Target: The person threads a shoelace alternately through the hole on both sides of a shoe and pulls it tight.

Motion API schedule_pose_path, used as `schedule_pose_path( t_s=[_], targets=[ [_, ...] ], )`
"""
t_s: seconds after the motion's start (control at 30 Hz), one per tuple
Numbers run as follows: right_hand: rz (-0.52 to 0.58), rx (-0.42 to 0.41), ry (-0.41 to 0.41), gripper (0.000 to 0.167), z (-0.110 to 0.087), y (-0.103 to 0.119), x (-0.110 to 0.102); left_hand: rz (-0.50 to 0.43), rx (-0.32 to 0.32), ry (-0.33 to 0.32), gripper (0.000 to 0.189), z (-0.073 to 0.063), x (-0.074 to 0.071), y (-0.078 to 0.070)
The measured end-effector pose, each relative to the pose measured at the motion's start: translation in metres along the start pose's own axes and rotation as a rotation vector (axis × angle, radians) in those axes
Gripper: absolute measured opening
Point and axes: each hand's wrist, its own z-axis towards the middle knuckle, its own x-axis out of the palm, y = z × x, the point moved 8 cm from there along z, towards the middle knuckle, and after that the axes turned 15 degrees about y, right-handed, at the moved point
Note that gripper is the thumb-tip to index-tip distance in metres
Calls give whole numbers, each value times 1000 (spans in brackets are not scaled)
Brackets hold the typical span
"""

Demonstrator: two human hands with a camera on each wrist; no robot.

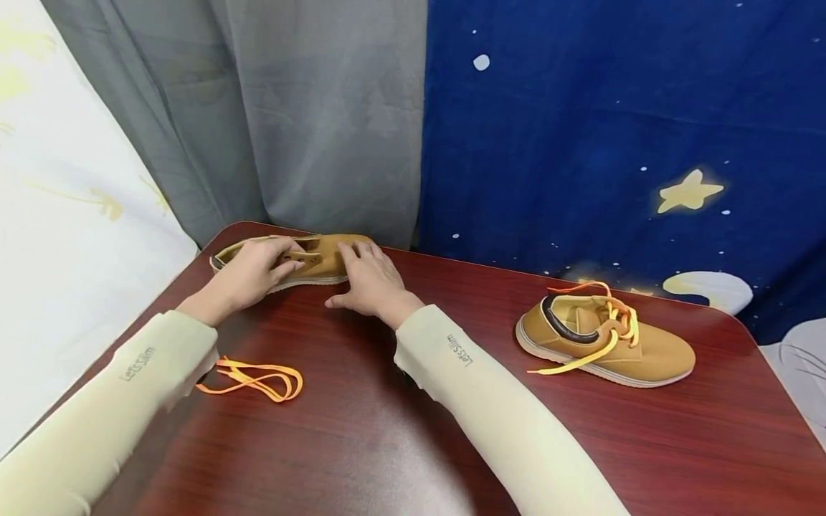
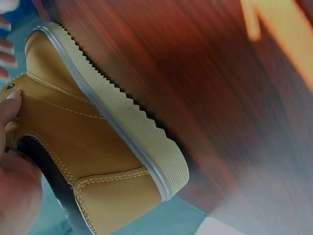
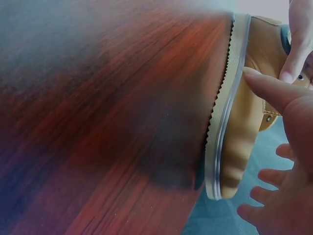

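Note:
A tan shoe without laces [image 1: 330,266] stands near the far left edge of the table, its toe pointing right. My left hand [image 1: 257,266] pinches the eyelet flap, with the thumb [image 2: 11,105] outside and the other fingers partly hidden in the opening. Over the toe is my right hand [image 1: 373,281], its fingers spread; the right wrist view shows the thumb [image 3: 269,88] stretched along the shoe's side. Whether those fingers touch the toe cannot be told. An orange-yellow shoelace [image 1: 277,380] lies looped on the table beside the left sleeve.
A matching tan shoe [image 1: 661,351] with orange-yellow laces threaded through it stands on the right of the dark red table [image 1: 361,444]. Grey and blue curtains [image 1: 335,129] hang just behind the far edge. White patterned cloth [image 1: 77,215] is at the left.

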Motion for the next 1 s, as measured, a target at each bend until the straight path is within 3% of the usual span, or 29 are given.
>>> schedule_pose_path(
  t_s=[0.27,0.4,0.67,0.83,1.0],
  targets=[
    [-9,41,44,108,3,-8,6,-48,51,64,15,0,14,-29],
    [-2,25,44,105,0,-14,10,-35,109,86,13,-1,18,-51],
    [-87,-15,76,95,-21,-29,20,0,188,106,10,-6,28,-92],
    [-81,-30,69,94,-40,-39,23,35,201,63,32,-13,30,-106],
    [-71,-34,45,95,-60,-53,22,66,158,12,68,-13,29,-105]
  ],
)
